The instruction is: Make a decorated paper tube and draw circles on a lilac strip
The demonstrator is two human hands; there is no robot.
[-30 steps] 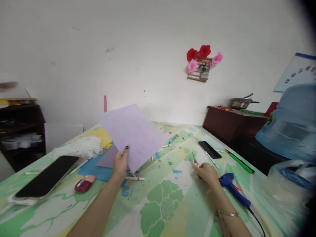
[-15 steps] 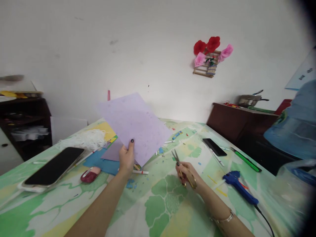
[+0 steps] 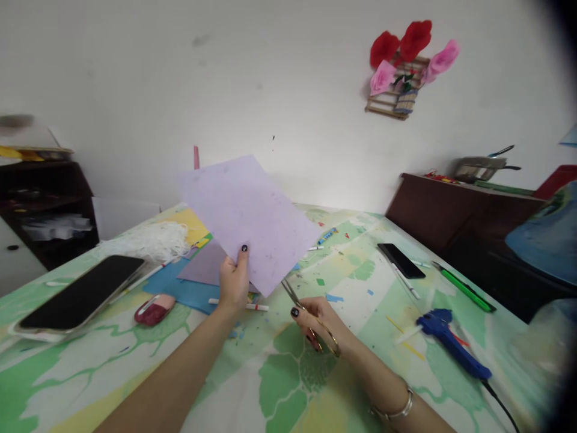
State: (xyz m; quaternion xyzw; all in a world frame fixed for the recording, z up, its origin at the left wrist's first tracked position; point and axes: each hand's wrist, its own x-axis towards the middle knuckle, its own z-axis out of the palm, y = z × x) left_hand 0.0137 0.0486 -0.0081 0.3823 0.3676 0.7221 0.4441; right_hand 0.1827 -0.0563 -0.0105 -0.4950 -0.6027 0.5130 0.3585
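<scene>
A sheet of purple paper [image 3: 252, 210] is tilted up above the table, its lower edge pinched in my left hand [image 3: 234, 281] with the thumb on the near face. My right hand [image 3: 321, 319] is wrapped round gold-handled scissors [image 3: 293, 293]. Their blades point up and left, close to the paper's lower right edge; I cannot tell whether they touch it. Under my left hand lie another purple sheet [image 3: 202, 264], blue paper [image 3: 169, 285] and a white stick with a red band [image 3: 256, 307]. Small blue and green scraps are scattered nearby.
On the left lie a large phone [image 3: 81, 294], a maroon-and-pink case [image 3: 154, 309] and white shredded strands [image 3: 148, 240]. To the right are a black phone [image 3: 401, 260], a green utility knife [image 3: 466, 290] and a blue glue gun [image 3: 453, 343] with its cord. A water jug [image 3: 545, 234] stands beyond the right edge.
My right hand has moved left with the scissors, bringing the blades near the purple paper. The view has shifted slightly; my left hand still holds the sheet.
</scene>
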